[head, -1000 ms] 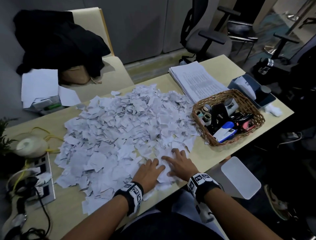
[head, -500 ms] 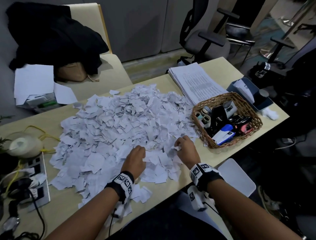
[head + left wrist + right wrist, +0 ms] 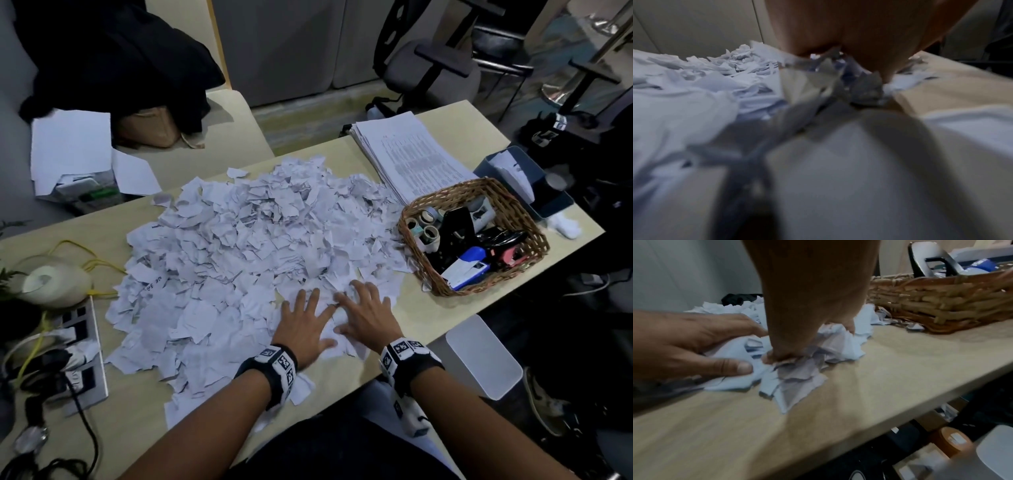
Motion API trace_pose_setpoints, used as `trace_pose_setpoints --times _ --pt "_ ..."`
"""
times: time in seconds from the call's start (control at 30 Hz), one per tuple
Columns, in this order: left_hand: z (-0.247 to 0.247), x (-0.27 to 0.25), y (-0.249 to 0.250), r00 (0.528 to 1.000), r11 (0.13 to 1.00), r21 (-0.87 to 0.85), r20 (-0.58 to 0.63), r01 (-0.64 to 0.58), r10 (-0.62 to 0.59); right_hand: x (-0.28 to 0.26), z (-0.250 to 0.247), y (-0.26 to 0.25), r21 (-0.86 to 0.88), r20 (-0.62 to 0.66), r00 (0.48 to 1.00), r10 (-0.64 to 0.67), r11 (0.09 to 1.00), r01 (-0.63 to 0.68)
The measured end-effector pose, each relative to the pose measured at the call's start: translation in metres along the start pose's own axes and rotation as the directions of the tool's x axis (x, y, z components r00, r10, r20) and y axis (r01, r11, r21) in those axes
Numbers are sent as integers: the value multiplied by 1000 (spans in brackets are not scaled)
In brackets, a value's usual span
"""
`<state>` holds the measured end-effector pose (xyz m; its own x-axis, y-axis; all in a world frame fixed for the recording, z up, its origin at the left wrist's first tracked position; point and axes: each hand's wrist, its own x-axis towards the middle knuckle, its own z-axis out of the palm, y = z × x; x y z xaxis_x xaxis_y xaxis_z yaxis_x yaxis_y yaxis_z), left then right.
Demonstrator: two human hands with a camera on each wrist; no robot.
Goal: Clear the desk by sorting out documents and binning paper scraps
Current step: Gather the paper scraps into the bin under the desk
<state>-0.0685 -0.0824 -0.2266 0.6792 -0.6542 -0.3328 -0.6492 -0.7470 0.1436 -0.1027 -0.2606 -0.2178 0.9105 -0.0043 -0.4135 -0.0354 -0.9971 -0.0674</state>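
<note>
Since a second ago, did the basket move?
No. The basket sits in the same spot by the printed stack, near the desk's right end.

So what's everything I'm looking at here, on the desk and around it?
paper scraps: one big heap, white, desk centre
document stack: one, printed white, far right of desk
wicker basket: one, brown, right of heap, holds stationery
blue tray: one, behind basket
white bin: one, below desk edge, right
power strip: one, grey, left edge
office chairs: several, dark, background
left hand: fingers spread, flat on scraps
right hand: fingers spread, flat on scraps
</note>
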Motion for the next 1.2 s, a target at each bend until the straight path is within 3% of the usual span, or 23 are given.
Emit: trace_pose_setpoints --times 0.07,0.17,0.27,0.43,0.57,0.63,0.73,0.9,1.03,1.2 --pt "2 6 -5 998 998 57 -65 -5 9 0 5 4 12 -67 998 -11 1000 12" --pt "1 16 -14 986 988 102 -106 -118 129 1 10 8 74 -114 993 -16 997 24" --pt "-4 24 -23 958 981 55 -210 -187 195 0 6 8 180 -143 987 69 983 -43" --pt "-31 28 -30 924 945 -270 -377 -183 71 -10 -19 12 409 -285 930 232 907 -101" --pt "-47 42 -38 887 909 -354 -460 -221 37 -15 -44 20 612 -387 827 407 785 -100" --pt "-58 46 -39 893 882 -411 -450 -229 22 -15 -53 24 719 -373 804 464 692 -67" --pt "-70 49 -33 899 836 -505 -437 -215 -33 -14 -56 30 814 -287 809 512 576 -77" --pt "-90 60 -10 873 800 -540 -486 -261 -43 -19 -66 48 868 -252 819 515 495 -44" --pt "-112 79 10 866 758 -589 -496 -281 -65 -23 -81 76 956 -147 849 508 292 -9" --pt "-147 101 49 897 641 -705 -438 -303 -59 -41 -109 115 967 -76 834 546 -164 196"
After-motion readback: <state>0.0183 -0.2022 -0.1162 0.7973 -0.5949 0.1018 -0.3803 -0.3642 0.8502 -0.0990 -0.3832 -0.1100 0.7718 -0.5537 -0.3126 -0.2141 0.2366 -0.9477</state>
